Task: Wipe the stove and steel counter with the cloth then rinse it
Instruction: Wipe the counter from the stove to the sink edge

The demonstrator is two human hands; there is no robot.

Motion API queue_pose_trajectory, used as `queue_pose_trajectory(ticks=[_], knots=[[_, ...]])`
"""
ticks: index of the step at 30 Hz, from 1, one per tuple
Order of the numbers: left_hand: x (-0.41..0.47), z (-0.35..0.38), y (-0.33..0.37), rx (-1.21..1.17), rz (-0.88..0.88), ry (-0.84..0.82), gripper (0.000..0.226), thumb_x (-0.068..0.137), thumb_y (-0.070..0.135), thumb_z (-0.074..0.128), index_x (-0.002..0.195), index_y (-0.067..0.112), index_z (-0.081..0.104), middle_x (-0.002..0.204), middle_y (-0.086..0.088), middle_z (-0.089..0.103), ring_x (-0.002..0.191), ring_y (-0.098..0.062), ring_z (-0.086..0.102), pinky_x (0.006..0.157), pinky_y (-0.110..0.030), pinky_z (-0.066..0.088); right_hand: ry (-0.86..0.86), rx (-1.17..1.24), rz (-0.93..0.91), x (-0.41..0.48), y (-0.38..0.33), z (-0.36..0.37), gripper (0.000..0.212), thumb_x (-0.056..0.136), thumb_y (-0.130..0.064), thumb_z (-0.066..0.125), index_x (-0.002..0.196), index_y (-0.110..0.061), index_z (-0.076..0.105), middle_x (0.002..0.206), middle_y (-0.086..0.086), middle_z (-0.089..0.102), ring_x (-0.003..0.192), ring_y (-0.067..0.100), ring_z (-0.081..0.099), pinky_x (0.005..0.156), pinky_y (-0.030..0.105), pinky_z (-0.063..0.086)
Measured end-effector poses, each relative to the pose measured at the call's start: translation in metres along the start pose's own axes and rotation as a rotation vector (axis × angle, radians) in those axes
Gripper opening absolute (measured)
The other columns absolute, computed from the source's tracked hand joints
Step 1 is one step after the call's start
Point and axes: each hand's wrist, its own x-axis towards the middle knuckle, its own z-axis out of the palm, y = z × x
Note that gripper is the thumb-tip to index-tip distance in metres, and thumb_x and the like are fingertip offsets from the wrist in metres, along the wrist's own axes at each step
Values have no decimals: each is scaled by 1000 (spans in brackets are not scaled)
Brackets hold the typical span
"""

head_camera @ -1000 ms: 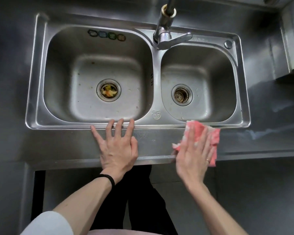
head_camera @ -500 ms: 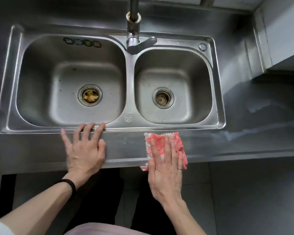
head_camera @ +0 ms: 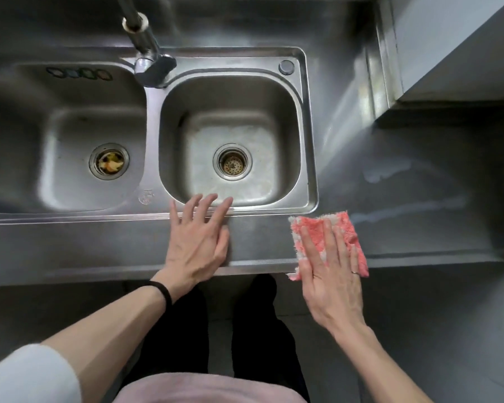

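One fluffy pink-and-white cloth (head_camera: pixel 341 228) lies flat under the right hand (head_camera: pixel 332 279).

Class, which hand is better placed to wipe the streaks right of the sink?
Right hand: it presses the cloth flat beside the streaks; the left hand rests bare at the sink.

free steel counter (head_camera: pixel 425 228) right of cloth (head_camera: pixel 343 223), sink rim (head_camera: pixel 274 212) behind, left hand (head_camera: pixel 197 242) leftward, cabinet (head_camera: pixel 460 45) far right
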Motion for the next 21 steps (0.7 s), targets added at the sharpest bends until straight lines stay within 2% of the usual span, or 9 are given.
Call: queue_pose_trajectory(ticks=[3,5,8,12,16,19,21], knots=[[15,16,39,-42,-98,-28,60,100,45,24,158,40,37,160,4,41,152,-29,27,123,-73,2,-8,2,23,2,41,-13,60,108,-46,21,164,-49,-2,176,-8,-14,163,15,-11,132,50,2],[21,22,52,-58,-195,-23,51,104,42,27,154,41,40,154,7,47,149,-29,30,121,-74,0,-8,7,42,5,68,-22,60,108,-47,21,164,-49,-1,176,-9,-15,162,14,-11,132,53,5],[23,27,60,-30,-250,36,50,101,41,27,143,38,53,138,7,61,137,-29,44,121,-74,4,-4,8,15,7,86,-29,61,108,-45,23,165,-47,2,176,-7,-12,163,17,-8,131,57,8],[24,36,62,36,-262,142,43,98,40,31,127,34,63,124,6,66,126,-28,53,120,-72,12,14,-38,-88,19,83,-27,59,109,-46,23,165,-46,6,177,-3,-6,164,20,-3,131,55,11],[25,39,63,50,-270,159,41,98,39,34,124,32,65,122,5,67,124,-28,54,120,-72,13,21,-67,-184,74,70,-36,58,110,-48,22,164,-49,5,177,-1,-5,163,19,-6,132,51,3],[25,39,64,57,-273,159,40,98,39,33,124,33,64,122,6,66,124,-28,54,120,-71,13,63,-26,-170,136,53,-46,55,111,-48,24,164,-50,9,177,0,-3,163,20,-6,131,47,-6],[25,40,63,69,-274,164,40,99,39,32,123,34,63,122,6,65,123,-27,54,120,-71,13,80,13,-138,172,42,-53,55,110,-50,23,163,-52,9,177,0,-1,163,20,-6,131,49,-6]])
